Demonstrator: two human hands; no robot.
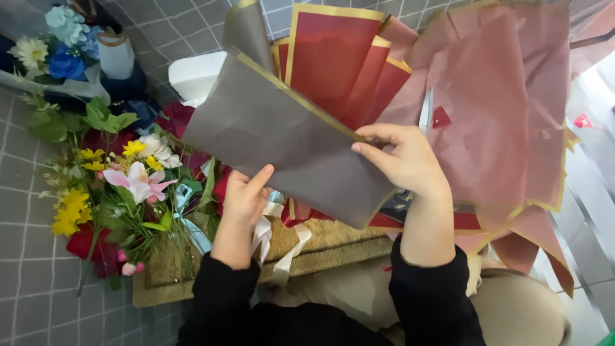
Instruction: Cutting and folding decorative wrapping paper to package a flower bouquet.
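Both hands, left (243, 195) & right (403, 157), grip grey gold-edged wrapping sheet (275, 128); red sheets (346, 64) behind.

Wrapping sheets (493, 109) fan across the far and right side, blocking passage there; a flower bunch (128, 186) crowds the left. Bare tiled floor (32, 282) at the near left offers open room.

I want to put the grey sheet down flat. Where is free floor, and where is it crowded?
Free patches: grey tiled floor at lower left, beside the flowers; a strip of floor at far right, beyond the pink sheets. Crowded: the middle, where both hands hold the grey sheet over red sheets, ribbon and mat.
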